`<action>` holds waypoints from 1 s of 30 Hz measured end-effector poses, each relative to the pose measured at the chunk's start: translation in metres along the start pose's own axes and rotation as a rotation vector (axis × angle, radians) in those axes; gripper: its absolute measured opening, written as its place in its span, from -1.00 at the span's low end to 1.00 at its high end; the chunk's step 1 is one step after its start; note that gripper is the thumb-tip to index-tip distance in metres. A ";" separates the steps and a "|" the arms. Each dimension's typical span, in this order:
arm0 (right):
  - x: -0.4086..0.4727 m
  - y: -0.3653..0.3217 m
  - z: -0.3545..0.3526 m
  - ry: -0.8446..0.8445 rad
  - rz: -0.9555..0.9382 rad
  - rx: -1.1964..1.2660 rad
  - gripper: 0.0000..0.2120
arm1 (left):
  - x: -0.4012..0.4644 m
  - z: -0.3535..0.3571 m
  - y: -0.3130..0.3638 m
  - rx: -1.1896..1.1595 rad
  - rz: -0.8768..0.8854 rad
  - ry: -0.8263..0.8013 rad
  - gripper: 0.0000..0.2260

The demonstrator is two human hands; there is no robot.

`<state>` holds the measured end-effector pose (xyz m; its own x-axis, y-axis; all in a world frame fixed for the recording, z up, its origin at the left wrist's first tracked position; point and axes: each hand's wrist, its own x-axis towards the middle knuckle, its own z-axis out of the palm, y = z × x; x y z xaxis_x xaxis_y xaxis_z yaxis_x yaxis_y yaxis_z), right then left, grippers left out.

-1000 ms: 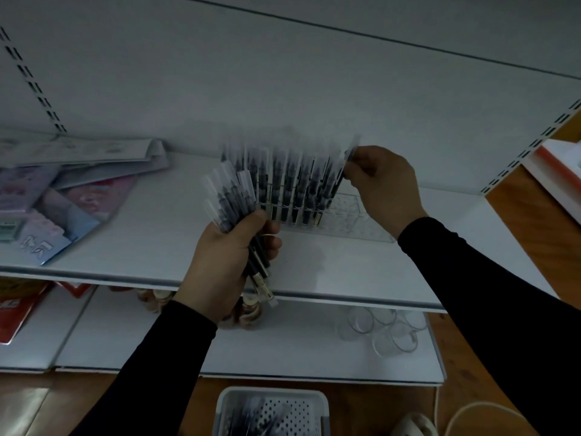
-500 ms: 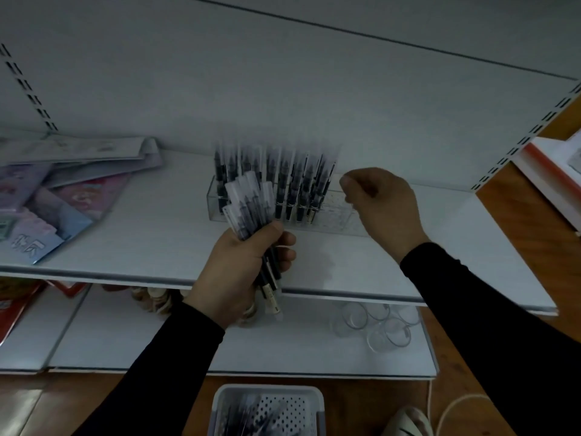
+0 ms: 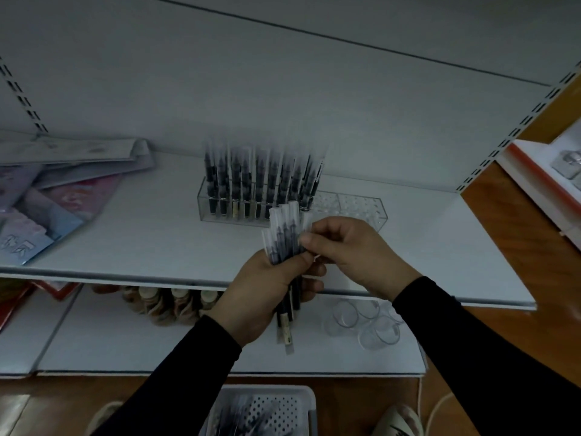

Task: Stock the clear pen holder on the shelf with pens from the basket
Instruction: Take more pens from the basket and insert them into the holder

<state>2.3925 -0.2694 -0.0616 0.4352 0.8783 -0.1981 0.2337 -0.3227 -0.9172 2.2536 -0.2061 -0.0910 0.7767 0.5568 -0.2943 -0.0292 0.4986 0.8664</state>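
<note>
Left hand (image 3: 267, 287) gripping a bundle of dark clear-capped pens (image 3: 284, 237), right hand (image 3: 352, 250) pinching one, half-filled clear plastic pen holder (image 3: 361, 212) behind on white shelf (image 3: 141, 240)

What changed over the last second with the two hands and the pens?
The right hand let go of a pen it had been setting at the right end of the filled rows in the clear pen holder, then came back and now pinches a pen in the bundle. The left hand still grips that bundle.
</note>
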 end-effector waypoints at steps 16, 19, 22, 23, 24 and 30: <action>0.039 -0.036 -0.054 0.549 -0.307 0.176 -0.90 | 0.007 -0.014 0.003 -0.061 0.007 0.253 -0.92; 0.048 -0.035 -0.048 0.555 -0.338 0.087 -0.88 | 0.008 -0.015 0.004 -0.056 0.016 0.282 -0.93; 0.054 -0.035 -0.046 0.567 -0.350 0.022 -0.87 | 0.008 -0.018 0.006 -0.054 0.028 0.292 -0.93; 0.055 -0.036 -0.046 0.569 -0.355 -0.001 -0.88 | 0.008 -0.018 0.006 -0.054 0.030 0.295 -0.93; 0.055 -0.037 -0.046 0.573 -0.360 -0.026 -0.88 | 0.009 -0.020 0.006 -0.054 0.030 0.299 -0.93; 0.055 -0.043 -0.042 0.582 -0.413 -0.207 -0.90 | 0.012 -0.022 0.006 -0.064 0.026 0.312 -0.93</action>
<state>2.4426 -0.2215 -0.0185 0.6533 0.6321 0.4168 0.6121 -0.1169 -0.7821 2.2483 -0.1817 -0.0981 0.5451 0.7420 -0.3902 -0.0936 0.5164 0.8512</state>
